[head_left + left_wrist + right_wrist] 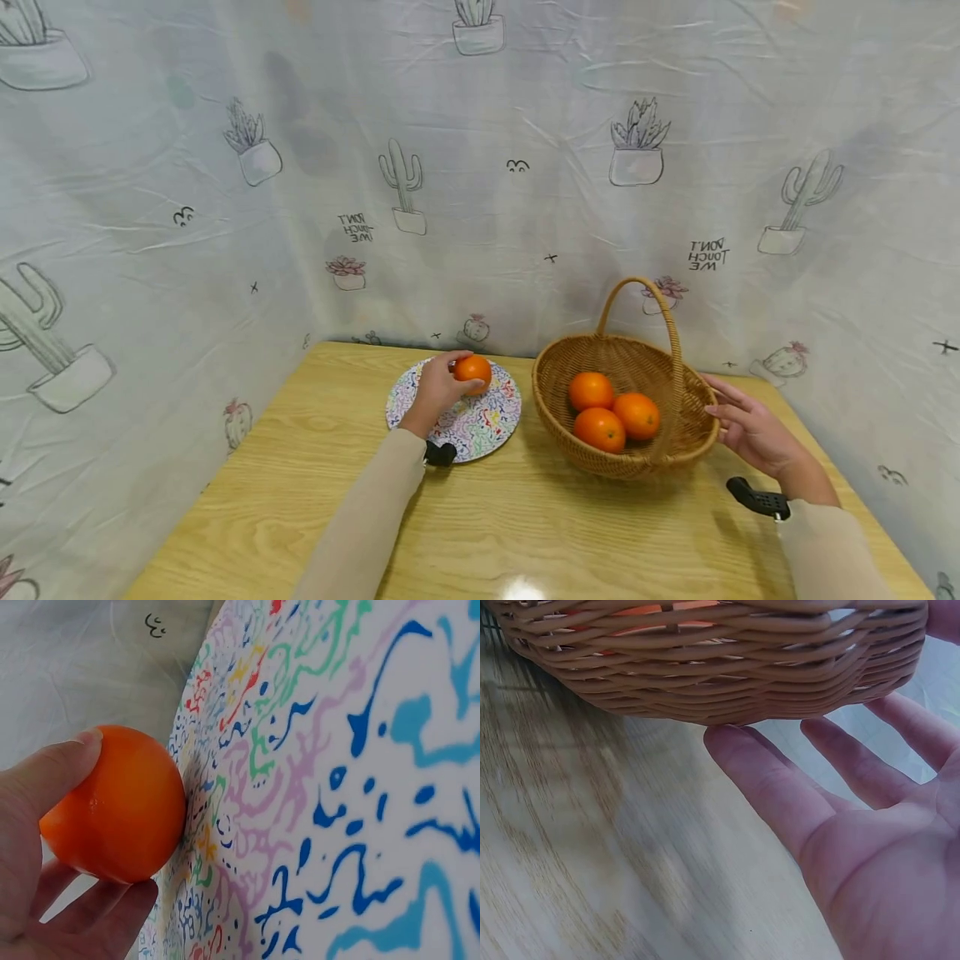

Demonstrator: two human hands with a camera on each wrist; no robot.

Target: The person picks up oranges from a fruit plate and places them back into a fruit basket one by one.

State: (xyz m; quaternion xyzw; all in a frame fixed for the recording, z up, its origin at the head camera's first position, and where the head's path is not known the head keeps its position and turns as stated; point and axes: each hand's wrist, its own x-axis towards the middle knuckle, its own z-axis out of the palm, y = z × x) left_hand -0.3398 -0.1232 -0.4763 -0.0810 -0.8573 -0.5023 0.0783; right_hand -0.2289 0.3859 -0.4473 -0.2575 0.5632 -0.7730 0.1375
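My left hand (pixel 441 390) grips an orange (pixel 473 374) at the far part of a round plate (pixel 487 433) with a colourful squiggle pattern. In the left wrist view, thumb and fingers (pixel 64 769) are bent round the orange (pixel 124 806), whose side is right at the plate's surface (pixel 315 795). My right hand (pixel 765 433) is at the right side of a wicker basket (pixel 555 425) with a tall handle. Its fingers (pixel 761 776), mostly straight and spread, touch the woven outer wall (pixel 727 675). Several oranges (pixel 600 429) lie inside the basket.
Both stand on a light wooden table (pixel 465 525), the plate to the left of the basket. A pale curtain (pixel 517 217) printed with cacti hangs behind the table and along its sides. The basket's arched handle (pixel 671 333) rises high above its rim.
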